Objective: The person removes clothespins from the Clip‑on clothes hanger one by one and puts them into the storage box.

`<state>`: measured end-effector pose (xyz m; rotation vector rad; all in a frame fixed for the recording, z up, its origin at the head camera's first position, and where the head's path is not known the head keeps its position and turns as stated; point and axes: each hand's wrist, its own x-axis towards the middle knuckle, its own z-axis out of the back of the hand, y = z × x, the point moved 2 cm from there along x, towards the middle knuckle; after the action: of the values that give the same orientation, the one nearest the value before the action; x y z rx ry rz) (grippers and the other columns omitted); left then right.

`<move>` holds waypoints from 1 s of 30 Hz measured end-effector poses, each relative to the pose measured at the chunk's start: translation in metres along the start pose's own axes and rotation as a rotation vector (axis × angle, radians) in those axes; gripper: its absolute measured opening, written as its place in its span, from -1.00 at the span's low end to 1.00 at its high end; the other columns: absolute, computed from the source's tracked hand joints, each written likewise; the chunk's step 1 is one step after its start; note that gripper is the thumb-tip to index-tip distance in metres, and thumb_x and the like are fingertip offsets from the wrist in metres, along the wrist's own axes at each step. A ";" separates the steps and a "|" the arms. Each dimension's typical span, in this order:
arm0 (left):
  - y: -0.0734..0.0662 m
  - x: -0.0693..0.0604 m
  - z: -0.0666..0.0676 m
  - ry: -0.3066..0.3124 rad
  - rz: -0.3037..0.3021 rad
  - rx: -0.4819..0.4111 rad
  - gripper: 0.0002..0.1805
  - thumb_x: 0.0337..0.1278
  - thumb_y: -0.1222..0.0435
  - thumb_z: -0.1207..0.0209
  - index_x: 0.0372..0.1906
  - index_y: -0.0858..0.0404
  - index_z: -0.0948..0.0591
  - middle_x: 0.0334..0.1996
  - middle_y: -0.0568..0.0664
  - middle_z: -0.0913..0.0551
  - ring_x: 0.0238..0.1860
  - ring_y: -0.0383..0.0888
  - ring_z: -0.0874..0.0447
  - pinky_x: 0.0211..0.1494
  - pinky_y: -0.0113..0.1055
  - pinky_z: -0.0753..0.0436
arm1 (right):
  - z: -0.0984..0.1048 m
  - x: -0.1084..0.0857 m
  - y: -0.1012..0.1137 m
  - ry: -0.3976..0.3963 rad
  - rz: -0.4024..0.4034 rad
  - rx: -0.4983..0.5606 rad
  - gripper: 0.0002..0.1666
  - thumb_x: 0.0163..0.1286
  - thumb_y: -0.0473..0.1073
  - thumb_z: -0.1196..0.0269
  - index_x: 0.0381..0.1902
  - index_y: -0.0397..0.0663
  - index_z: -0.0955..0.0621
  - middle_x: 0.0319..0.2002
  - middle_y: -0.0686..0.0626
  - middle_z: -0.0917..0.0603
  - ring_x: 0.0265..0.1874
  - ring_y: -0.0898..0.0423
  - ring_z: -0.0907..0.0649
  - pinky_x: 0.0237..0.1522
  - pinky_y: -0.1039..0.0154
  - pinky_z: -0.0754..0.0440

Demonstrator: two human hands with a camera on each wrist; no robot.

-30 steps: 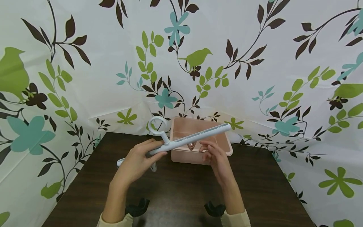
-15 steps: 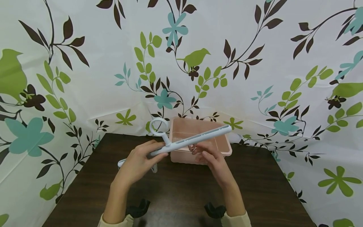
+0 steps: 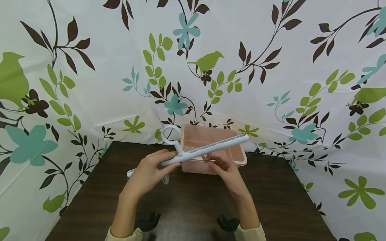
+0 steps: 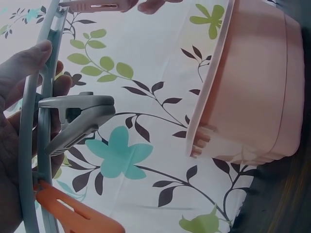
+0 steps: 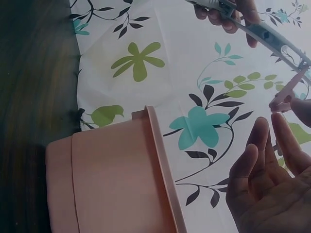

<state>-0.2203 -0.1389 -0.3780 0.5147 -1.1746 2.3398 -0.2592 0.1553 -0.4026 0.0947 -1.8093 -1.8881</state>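
My left hand (image 3: 150, 167) grips a pale blue plastic hanger (image 3: 211, 148) by its bar, beside the base of its ring-shaped hook. The bar tilts up to the right, above the table. A grey clip (image 4: 80, 109) and an orange clip (image 4: 77, 211) hang from it near the left hand. Farther along, a pink clip (image 3: 206, 158) is attached to the bar. Thumb and fingertips of my right hand (image 3: 226, 169) pinch this pink clip's free end, seen also in the right wrist view, where the clip (image 5: 289, 92) hangs off the bar.
A pink plastic bin (image 3: 197, 166) stands at the back of the dark wooden table (image 3: 187, 201), behind the hanger. Patterned cloth (image 3: 120, 67) with leaves and birds hangs around the table. Two black curved pieces (image 3: 227, 223) lie near the front, by the wrists.
My right hand has moved left to the pink clip and taken its end between thumb and fingers. The hanger, still in the left hand, has shifted very slightly to the right.
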 end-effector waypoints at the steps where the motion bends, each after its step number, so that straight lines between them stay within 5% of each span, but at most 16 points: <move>1: 0.000 0.000 0.000 0.002 0.000 -0.002 -0.63 0.38 0.14 -0.44 0.23 0.02 -0.77 -0.12 -0.25 -0.74 -0.24 -0.26 -0.59 -0.17 -0.31 -0.66 | 0.000 0.000 0.000 -0.003 -0.005 -0.004 -0.65 0.64 -0.25 -0.25 0.31 -0.10 -0.60 0.15 0.05 -0.69 0.10 0.13 -0.70 0.05 0.22 -0.75; 8: -0.001 0.000 -0.002 0.015 0.007 -0.006 -0.63 0.37 0.15 -0.45 0.22 0.03 -0.78 -0.13 -0.26 -0.74 -0.24 -0.26 -0.59 -0.17 -0.29 -0.66 | -0.004 0.002 -0.003 0.011 -0.022 0.001 -0.71 0.65 -0.25 -0.24 0.26 -0.06 -0.63 0.12 0.14 -0.72 0.12 0.20 -0.71 0.10 0.20 -0.75; 19: -0.005 0.003 -0.005 0.033 0.009 -0.010 -0.61 0.35 0.16 -0.46 0.23 0.07 -0.77 -0.09 -0.21 -0.75 -0.22 -0.23 -0.59 -0.16 -0.32 -0.63 | -0.006 0.001 -0.002 0.009 -0.029 -0.024 -0.80 0.69 -0.20 -0.20 0.10 -0.22 -0.55 0.03 0.03 -0.75 -0.01 0.04 -0.73 0.03 0.19 -0.76; 30: -0.001 0.002 -0.002 0.018 0.010 -0.015 -0.62 0.37 0.16 -0.45 0.23 0.06 -0.77 -0.07 -0.22 -0.77 -0.21 -0.25 -0.62 -0.14 -0.31 -0.66 | -0.004 0.000 0.000 -0.013 0.039 0.045 -0.80 0.74 -0.25 -0.09 0.13 0.07 -0.61 -0.15 0.09 -0.73 -0.17 0.18 -0.69 -0.08 0.22 -0.75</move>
<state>-0.2217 -0.1357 -0.3774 0.4826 -1.1876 2.3376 -0.2574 0.1520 -0.4032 0.0627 -1.8491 -1.8255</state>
